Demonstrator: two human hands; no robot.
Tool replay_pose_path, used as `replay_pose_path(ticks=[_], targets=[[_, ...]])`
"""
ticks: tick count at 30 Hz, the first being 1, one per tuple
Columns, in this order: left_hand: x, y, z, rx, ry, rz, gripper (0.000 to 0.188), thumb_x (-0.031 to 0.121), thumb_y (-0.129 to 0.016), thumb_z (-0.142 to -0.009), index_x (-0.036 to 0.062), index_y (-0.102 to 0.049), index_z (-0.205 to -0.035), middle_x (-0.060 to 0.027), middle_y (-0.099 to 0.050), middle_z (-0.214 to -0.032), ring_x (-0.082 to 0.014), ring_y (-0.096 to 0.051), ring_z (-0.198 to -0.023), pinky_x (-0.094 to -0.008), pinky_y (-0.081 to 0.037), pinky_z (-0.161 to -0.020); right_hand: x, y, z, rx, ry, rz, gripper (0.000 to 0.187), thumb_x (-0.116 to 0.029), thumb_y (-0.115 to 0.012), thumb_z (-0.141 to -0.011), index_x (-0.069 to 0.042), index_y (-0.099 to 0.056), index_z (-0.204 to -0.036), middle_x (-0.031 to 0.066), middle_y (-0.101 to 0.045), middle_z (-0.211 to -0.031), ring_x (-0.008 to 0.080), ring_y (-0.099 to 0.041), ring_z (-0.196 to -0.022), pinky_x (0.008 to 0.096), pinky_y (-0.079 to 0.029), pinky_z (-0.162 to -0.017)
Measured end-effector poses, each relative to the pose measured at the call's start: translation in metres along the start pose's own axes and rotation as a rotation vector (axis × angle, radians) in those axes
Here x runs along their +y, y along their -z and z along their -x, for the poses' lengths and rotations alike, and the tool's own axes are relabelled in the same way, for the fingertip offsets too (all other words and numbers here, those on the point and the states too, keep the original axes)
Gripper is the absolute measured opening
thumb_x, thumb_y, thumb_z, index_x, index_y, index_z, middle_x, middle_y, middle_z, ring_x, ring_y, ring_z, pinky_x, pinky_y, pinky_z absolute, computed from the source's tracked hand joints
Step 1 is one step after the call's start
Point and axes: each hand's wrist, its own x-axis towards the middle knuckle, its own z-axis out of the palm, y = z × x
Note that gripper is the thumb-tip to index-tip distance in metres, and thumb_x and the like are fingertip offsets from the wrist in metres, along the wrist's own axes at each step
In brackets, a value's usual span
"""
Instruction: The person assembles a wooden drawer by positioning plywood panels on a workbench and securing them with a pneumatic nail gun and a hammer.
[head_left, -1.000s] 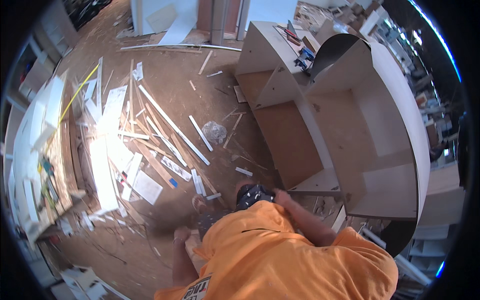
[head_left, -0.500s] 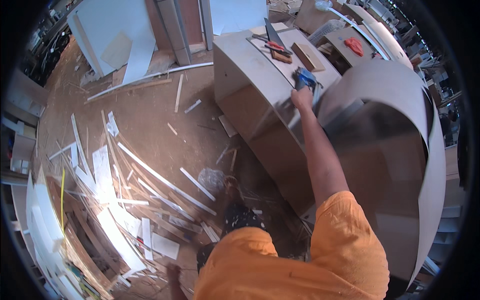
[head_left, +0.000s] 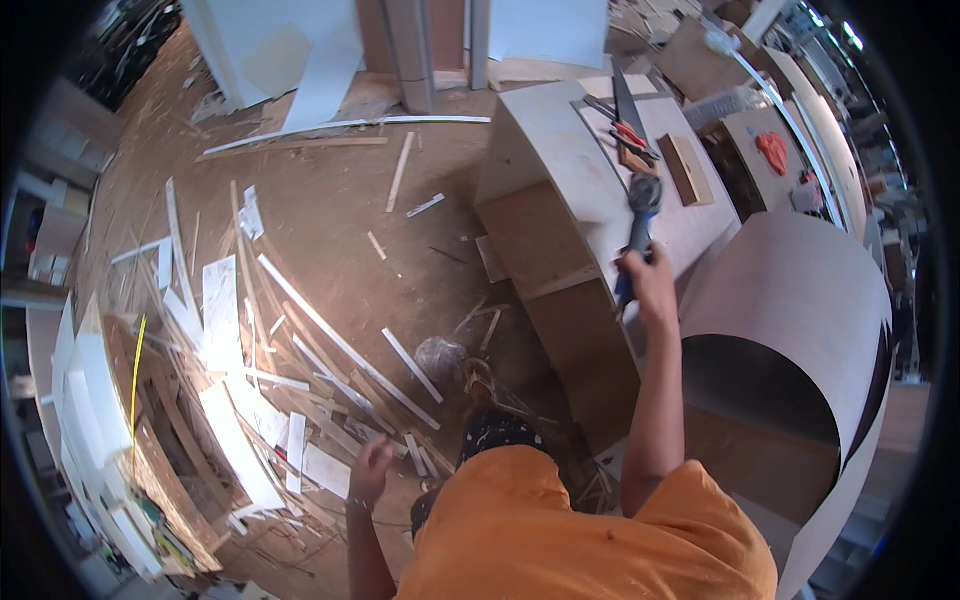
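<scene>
My right hand (head_left: 652,285) is closed around a blue and dark grey hand-held power tool (head_left: 640,228), long-bodied with a rounded dark head. It is held over the near edge of a pale wooden cabinet (head_left: 540,130), the head pointing away from me. On the cabinet top, past the tool, lie a handsaw (head_left: 625,105) with a wooden handle, red-handled pliers (head_left: 632,138) and a wooden block (head_left: 686,170). My left hand (head_left: 372,468) hangs low over the floor scraps, fingers loosely bent and apart, with nothing visible in it.
A large curled sheet (head_left: 790,275) stands right of the cabinet. White and brown offcut strips (head_left: 340,325) litter the floor at left, near crumpled clear plastic (head_left: 440,355). White panels (head_left: 270,50) lean at the back. A red cloth or bag (head_left: 772,152) lies at far right.
My right hand has drawn the tool back toward me from the middle of the cabinet top, its head now pointing away. My left hand has risen farther into view.
</scene>
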Motion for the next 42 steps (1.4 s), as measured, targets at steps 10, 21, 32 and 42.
replay_pose_path(ticks=[10,21,32,42], targets=[[0.078,0.049,0.122,-0.383,-0.168,0.727,0.057,0.028,-0.065,-0.103,-0.0026,-0.046,-0.147,-0.0127,-0.064,-0.129,-0.0207,-0.065,-0.117,-0.0324,-0.049,-0.101,-0.043,-0.198,0.361,-1.753,-0.285,-0.323,0.022,-0.021,-0.066,-0.092,-0.008,-0.055,-0.078,0.0021,-0.054,-0.059,0.0162,-0.058,-0.055,0.0352,-0.051,-0.064],[-0.073,0.065,0.514,0.221,-0.388,1.377,0.053,0.032,-0.069,-0.099,0.0014,-0.049,-0.137,-0.0094,-0.067,-0.092,-0.0189,-0.067,-0.082,-0.0356,-0.057,-0.077,0.017,-0.265,0.772,-2.657,-0.969,-0.181,0.014,-0.02,-0.062,-0.089,-0.006,-0.06,-0.09,0.0035,-0.053,-0.057,0.0208,-0.052,-0.04,0.0397,-0.054,-0.065],[-0.099,0.105,0.648,1.187,0.006,1.212,0.05,0.021,-0.071,-0.096,0.0013,-0.045,-0.134,-0.0077,-0.062,-0.091,-0.014,-0.06,-0.074,-0.0333,-0.053,-0.07,0.075,-0.318,1.055,-2.663,-1.099,0.118,0.033,-0.037,-0.065,-0.095,-0.005,-0.06,-0.097,0.0027,-0.054,-0.06,0.0184,-0.056,-0.046,0.0351,-0.057,-0.061],[-0.221,0.241,0.717,1.458,0.302,0.96,0.073,0.016,-0.066,-0.098,0.0078,-0.027,-0.158,-0.0102,-0.063,-0.101,-0.0219,-0.064,-0.093,-0.04,-0.052,-0.089,0.154,-0.411,1.266,-2.635,-0.962,0.187,0.061,-0.056,-0.063,-0.095,-0.005,-0.054,-0.128,0.0037,-0.052,-0.077,0.018,-0.053,-0.059,0.0361,-0.051,-0.054]])
